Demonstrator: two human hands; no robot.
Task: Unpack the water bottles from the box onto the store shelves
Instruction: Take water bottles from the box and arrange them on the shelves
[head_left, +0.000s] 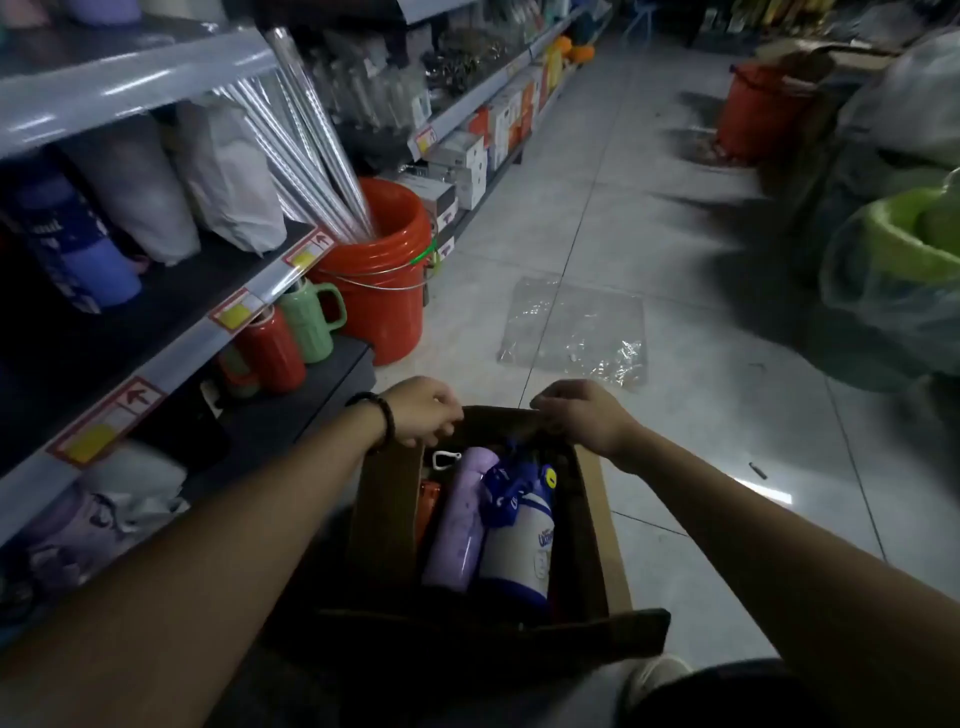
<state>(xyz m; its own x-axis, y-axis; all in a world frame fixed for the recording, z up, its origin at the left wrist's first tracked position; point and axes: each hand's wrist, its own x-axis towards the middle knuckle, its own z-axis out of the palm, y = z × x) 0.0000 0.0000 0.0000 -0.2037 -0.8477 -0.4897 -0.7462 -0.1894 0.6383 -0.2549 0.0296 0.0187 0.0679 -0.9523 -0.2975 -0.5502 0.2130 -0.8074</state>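
An open cardboard box (387, 514) stands on the floor at the bottom centre. Inside lie a lilac water bottle (460, 525), a blue and white water bottle (522, 540) and part of an orange one (427, 506). My left hand (423, 415) grips the box's far edge at its left corner. At the right end of that same far edge, my right hand (576, 415) grips the cardboard. The store shelves (171, 353) run along the left, with a red bottle (272, 348) and a green jug (309, 325) on the lowest board.
An orange bucket (384, 291) holding long wrapped rolls stands at the shelf end. A clear plastic bag (576, 332) lies on the tiled floor beyond the box. Bagged green tubs (898, 270) and another orange bucket (753, 114) line the right side of the aisle.
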